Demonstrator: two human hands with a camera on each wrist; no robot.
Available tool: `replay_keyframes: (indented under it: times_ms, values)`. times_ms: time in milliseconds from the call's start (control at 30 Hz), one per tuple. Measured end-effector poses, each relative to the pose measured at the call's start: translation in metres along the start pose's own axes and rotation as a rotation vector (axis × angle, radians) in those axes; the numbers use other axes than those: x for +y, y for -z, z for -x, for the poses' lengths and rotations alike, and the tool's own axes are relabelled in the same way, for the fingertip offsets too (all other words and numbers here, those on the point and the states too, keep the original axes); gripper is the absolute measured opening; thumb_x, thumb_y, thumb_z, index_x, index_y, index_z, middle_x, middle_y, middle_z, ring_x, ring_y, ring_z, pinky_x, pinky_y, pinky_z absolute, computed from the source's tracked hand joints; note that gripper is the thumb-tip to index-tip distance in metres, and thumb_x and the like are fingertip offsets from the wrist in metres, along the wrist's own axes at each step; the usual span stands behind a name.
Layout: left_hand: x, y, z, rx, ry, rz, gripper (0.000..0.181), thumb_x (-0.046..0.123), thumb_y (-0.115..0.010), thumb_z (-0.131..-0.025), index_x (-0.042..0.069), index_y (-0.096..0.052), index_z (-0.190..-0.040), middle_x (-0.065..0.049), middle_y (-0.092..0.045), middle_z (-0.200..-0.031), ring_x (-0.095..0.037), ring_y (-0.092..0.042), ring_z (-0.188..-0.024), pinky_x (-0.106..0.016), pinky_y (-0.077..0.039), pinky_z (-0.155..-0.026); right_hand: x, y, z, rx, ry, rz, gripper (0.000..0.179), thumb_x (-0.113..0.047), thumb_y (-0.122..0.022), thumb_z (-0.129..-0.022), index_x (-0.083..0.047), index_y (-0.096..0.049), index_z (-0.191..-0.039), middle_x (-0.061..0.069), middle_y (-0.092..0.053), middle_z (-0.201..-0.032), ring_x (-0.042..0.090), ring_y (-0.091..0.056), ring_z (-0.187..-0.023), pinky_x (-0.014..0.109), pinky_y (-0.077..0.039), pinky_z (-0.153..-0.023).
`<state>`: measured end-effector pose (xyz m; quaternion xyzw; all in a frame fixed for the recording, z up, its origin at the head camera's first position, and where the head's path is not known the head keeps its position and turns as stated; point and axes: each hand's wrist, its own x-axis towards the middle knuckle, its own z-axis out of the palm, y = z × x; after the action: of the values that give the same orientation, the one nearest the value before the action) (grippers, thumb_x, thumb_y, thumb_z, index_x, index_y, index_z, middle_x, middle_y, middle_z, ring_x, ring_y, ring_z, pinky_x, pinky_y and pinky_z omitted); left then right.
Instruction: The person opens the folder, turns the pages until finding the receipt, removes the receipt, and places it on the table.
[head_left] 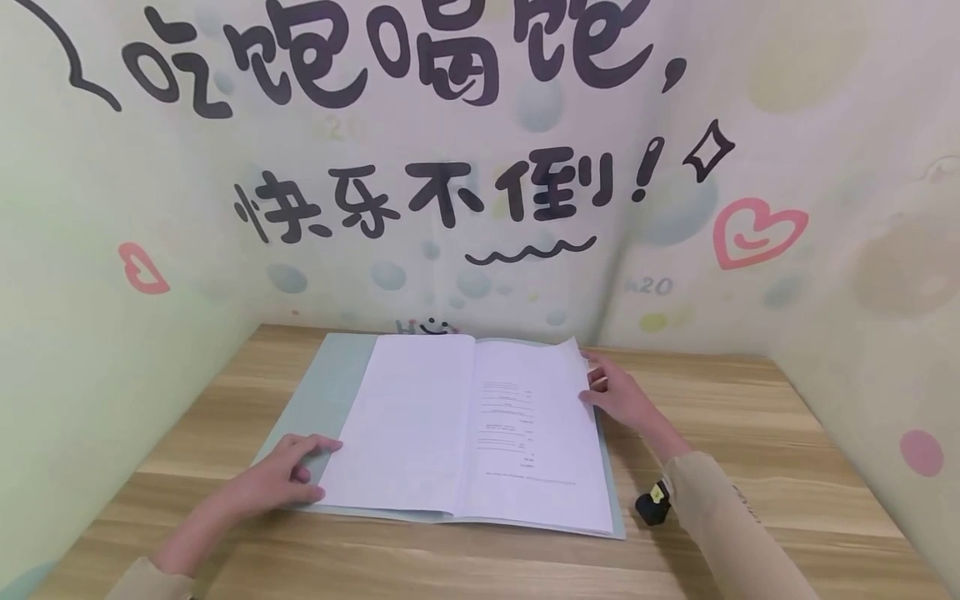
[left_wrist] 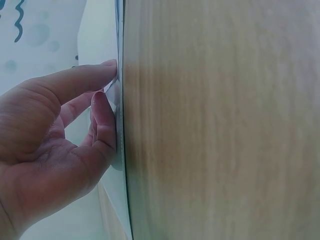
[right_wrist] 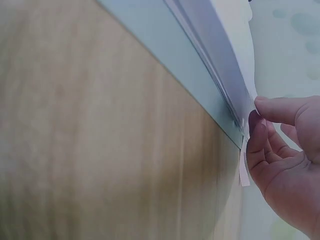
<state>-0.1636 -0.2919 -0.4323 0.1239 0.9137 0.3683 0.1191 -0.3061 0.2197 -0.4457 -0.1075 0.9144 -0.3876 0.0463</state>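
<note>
A light blue folder (head_left: 341,367) lies spread on the table with white sheets inside. Its left-hand page (head_left: 420,417) looks blank; the right-hand page (head_left: 543,417) carries lines of small print. My left hand (head_left: 281,479) rests at the left side, its fingertips touching the page edge and the blue cover. In the left wrist view, the thumb and fingers of this left hand (left_wrist: 65,120) are spread slightly apart against the paper. My right hand (head_left: 618,396) pinches the right-hand page near its upper outer corner, which lifts a little. The right wrist view shows the right hand (right_wrist: 282,145) with thumb and finger on the sheet edge.
The wooden table (head_left: 712,400) extends around the folder. Walls with printed lettering (head_left: 435,200) close it in at the back and sides. A small black object with a yellow patch (head_left: 654,504) is beside the right sleeve (head_left: 720,517).
</note>
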Motion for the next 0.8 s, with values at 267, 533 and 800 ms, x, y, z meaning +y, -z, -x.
replay_keyframes:
  times_ms: [267,533,800]
  values:
    - [-0.001,0.000,0.000,-0.009,0.009,-0.001,0.062,0.013,-0.079,-0.079,0.006,-0.053,-0.135,-0.020,-0.039,-0.114,-0.013,-0.042,-0.084,-0.020,-0.038,-0.070,-0.003,0.003,0.002,0.049,0.076,-0.057,0.071,-0.002,-0.068,-0.089,-0.003,-0.032,-0.150,0.025,-0.059,-0.118,0.030,-0.062,-0.100,0.032,-0.053,-0.082]
    - [-0.002,-0.001,-0.001,-0.011,0.023,0.004,0.062,0.012,-0.079,-0.079,0.007,-0.053,-0.135,-0.021,-0.039,-0.116,-0.016,-0.043,-0.085,-0.020,-0.038,-0.070,-0.007,0.008,0.006,0.056,0.097,-0.052,0.059,-0.004,-0.068,-0.090,-0.006,-0.043,-0.144,0.022,-0.056,-0.126,0.028,-0.060,-0.099,0.028,-0.053,-0.080]
    - [-0.003,-0.001,-0.001,-0.006,0.022,0.003,0.062,0.013,-0.079,-0.079,0.007,-0.053,-0.135,-0.021,-0.039,-0.116,-0.017,-0.043,-0.086,-0.020,-0.038,-0.070,-0.010,0.012,0.005,0.032,0.086,0.000,0.046,-0.008,-0.068,-0.091,-0.005,-0.054,-0.135,0.019,-0.057,-0.134,0.028,-0.061,-0.100,0.033,-0.055,-0.081]
